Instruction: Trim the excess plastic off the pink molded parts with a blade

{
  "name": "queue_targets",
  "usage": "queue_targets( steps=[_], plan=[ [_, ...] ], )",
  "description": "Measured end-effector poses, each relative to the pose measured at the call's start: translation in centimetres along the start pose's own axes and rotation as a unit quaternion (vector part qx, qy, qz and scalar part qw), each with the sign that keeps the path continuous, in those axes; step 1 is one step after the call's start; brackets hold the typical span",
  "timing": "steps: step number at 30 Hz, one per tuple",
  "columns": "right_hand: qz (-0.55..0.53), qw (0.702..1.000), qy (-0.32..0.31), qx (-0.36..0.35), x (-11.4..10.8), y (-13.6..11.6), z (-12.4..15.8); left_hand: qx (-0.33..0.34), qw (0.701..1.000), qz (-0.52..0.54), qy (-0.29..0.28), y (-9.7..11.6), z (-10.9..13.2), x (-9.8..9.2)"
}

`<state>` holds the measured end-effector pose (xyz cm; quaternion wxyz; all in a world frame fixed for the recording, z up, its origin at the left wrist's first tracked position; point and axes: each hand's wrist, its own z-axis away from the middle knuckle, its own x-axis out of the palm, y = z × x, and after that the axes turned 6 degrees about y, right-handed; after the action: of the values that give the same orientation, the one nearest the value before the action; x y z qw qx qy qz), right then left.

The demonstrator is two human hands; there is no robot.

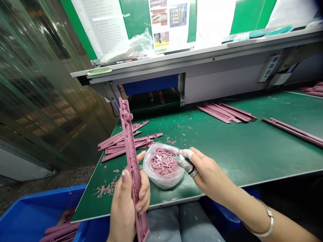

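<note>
My left hand [128, 205] grips a long pink moulded plastic part [130, 141], which stands nearly upright with its lower end below the hand. My right hand [207, 171] has cloth-wrapped fingers and pinches a small teal-handled trimming knife [174, 157]. Its tip reaches over a clear plastic bag lining a bowl [164, 181]. The bag holds a heap of small pink plastic scraps [164, 164]. Next to the bowl, several long pink parts [123, 143] lie in a loose pile on the green work mat [227, 144].
Pink shavings lie scattered over the mat. Bundles of pink parts [224, 112] sit farther right and back. A blue crate [30, 218] with pink parts stands low at left. A grey shelf [202, 57] runs behind the mat, and a strip curtain [37, 84] hangs at left.
</note>
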<state>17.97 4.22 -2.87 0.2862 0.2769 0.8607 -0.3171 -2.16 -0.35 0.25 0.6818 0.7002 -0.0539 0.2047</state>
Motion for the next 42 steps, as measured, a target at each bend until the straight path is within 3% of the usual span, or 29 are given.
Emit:
queue_targets(
  steps=[2,7,11,17,24,30,33,36,39,42],
  plan=[
    [-0.009,0.998,-0.057,0.009,-0.4,-0.4,0.1,-0.005,1.000,-0.006,0.022,-0.5,0.4,0.2],
    [-0.032,0.967,-0.251,-0.027,-0.4,-3.2,2.0,0.103,0.993,0.019,0.049,-0.7,0.1,0.8],
    [-0.001,0.956,-0.290,-0.037,0.0,-4.1,3.1,0.144,0.989,0.016,0.037,-0.6,-0.1,1.0],
    [0.032,0.953,-0.296,-0.046,0.4,-4.3,3.0,0.187,0.981,0.008,0.053,-0.6,0.6,1.7],
    [0.057,0.962,-0.264,-0.048,0.6,-4.5,3.1,0.193,0.981,-0.017,0.001,-1.3,0.3,1.1],
    [0.086,0.973,-0.209,-0.048,0.9,-4.9,3.6,0.152,0.988,-0.025,-0.021,-1.5,-0.3,1.2],
    [0.085,0.986,-0.119,-0.083,1.2,-4.4,4.3,0.135,0.991,-0.018,-0.009,-1.3,-0.6,1.4],
    [0.017,0.994,-0.019,-0.110,1.2,-3.6,4.8,0.122,0.993,0.001,0.005,-1.0,-0.7,1.5],
    [-0.039,0.994,-0.033,-0.092,1.1,-2.4,4.6,0.092,0.996,0.013,-0.002,-1.1,-0.7,1.3],
    [-0.020,0.998,-0.046,-0.030,1.1,-0.9,3.6,0.040,0.999,0.009,-0.020,-1.5,-0.4,1.0]
  ],
)
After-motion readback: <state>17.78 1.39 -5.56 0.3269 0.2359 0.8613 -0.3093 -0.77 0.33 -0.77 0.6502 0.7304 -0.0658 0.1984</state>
